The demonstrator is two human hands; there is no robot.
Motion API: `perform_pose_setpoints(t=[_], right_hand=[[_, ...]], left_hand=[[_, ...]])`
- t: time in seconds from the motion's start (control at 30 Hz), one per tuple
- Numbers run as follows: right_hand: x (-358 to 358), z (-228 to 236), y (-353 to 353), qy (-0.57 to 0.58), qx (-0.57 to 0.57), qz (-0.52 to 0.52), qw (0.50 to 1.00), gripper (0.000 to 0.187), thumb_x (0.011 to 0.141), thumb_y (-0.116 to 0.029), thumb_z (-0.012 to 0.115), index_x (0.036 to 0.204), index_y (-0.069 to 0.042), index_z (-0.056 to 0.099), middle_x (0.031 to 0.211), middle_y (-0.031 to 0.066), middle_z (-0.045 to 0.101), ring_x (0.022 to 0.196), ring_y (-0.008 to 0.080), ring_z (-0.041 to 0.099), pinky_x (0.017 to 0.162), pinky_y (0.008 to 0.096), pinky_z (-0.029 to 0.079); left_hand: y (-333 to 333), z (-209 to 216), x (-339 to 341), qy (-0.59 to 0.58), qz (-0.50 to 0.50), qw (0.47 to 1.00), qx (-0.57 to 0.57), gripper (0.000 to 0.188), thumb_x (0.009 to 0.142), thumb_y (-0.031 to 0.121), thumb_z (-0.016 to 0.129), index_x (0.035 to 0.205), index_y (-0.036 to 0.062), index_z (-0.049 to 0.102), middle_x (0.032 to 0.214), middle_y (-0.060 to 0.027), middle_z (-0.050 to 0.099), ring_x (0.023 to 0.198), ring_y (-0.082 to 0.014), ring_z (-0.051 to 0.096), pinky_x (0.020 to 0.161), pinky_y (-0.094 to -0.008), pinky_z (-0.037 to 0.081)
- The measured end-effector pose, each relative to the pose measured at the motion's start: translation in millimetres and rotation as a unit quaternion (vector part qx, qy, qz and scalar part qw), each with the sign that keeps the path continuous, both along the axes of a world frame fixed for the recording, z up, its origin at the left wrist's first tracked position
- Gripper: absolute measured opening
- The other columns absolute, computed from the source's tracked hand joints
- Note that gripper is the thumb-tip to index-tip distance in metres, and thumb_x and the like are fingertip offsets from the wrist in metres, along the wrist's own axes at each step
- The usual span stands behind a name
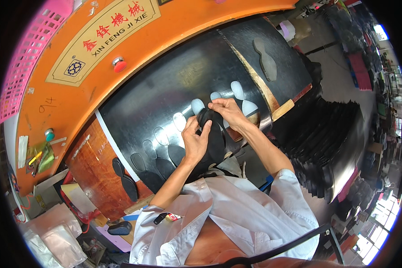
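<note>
Both hands are together over a large black sheet [134,105] with a row of shoe-sole outlines cut along its near edge. My left hand [196,140] is closed round black shoe soles [216,143], with the thumb on top. Fingers of my right hand [228,111] pinch the far end of the same soles. How many soles are held cannot be made out. Pale rounded gaps in the sheet, such as the one at its near edge [179,121], show beside my fingers.
An orange machine beam [165,33] with a red button [119,64] spans the far side. A grey sole-shaped cutter [265,60] lies far right. Stacked black sheets [319,147] stand at right. Another black sole [125,178] lies on the reddish-brown board [100,163] at left.
</note>
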State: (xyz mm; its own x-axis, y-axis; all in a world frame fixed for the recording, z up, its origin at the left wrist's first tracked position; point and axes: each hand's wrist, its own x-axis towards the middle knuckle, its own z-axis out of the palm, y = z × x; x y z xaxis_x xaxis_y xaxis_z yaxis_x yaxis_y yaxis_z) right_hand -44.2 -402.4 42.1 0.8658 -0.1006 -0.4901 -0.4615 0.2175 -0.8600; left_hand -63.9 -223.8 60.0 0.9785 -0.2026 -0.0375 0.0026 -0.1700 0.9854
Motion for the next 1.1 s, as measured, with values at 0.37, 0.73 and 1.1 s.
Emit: perform_pose_setpoints(t=[0.37, 0.73, 1.1], right_hand=[[0, -2, -8, -0.081, -0.25, 0.129, 0.956, 0.045, 0.095, -0.011, 0.077, 0.064, -0.005, 0.045, 0.064, -0.0031, 0.033, 0.063, 0.01, 0.03, 0.052, 0.0385, 0.024], [5, -3, -14, -0.064, -0.094, 0.12, 0.986, 0.03, 0.092, -0.003, 0.078, 0.07, -0.003, 0.057, 0.069, -0.0024, 0.056, 0.066, 0.0064, 0.046, 0.057, 0.0297, 0.039], [11, 0, -16, -0.034, -0.189, 0.166, 0.967, 0.033, 0.094, -0.015, 0.083, 0.07, -0.003, 0.064, 0.065, 0.0008, 0.063, 0.06, 0.0066, 0.05, 0.052, 0.0312, 0.038]], left_hand=[[5, -7, 7, 0.301, 0.026, 0.938, -0.167, 0.017, 0.103, 0.017, 0.074, 0.111, 0.0025, 0.074, 0.089, 0.0006, 0.074, 0.076, -0.0026, 0.059, 0.067, -0.022, 0.048], [-12, 10, -8, 0.058, 0.005, 0.998, 0.017, 0.018, 0.095, 0.003, 0.075, 0.111, -0.0051, 0.071, 0.095, -0.0114, 0.076, 0.079, -0.0163, 0.071, 0.073, -0.0301, 0.057], [-4, 7, -22, -0.226, -0.141, 0.959, 0.095, 0.038, 0.077, -0.006, 0.076, 0.115, -0.0014, 0.07, 0.112, -0.0193, 0.074, 0.102, -0.0385, 0.073, 0.087, -0.0438, 0.06]])
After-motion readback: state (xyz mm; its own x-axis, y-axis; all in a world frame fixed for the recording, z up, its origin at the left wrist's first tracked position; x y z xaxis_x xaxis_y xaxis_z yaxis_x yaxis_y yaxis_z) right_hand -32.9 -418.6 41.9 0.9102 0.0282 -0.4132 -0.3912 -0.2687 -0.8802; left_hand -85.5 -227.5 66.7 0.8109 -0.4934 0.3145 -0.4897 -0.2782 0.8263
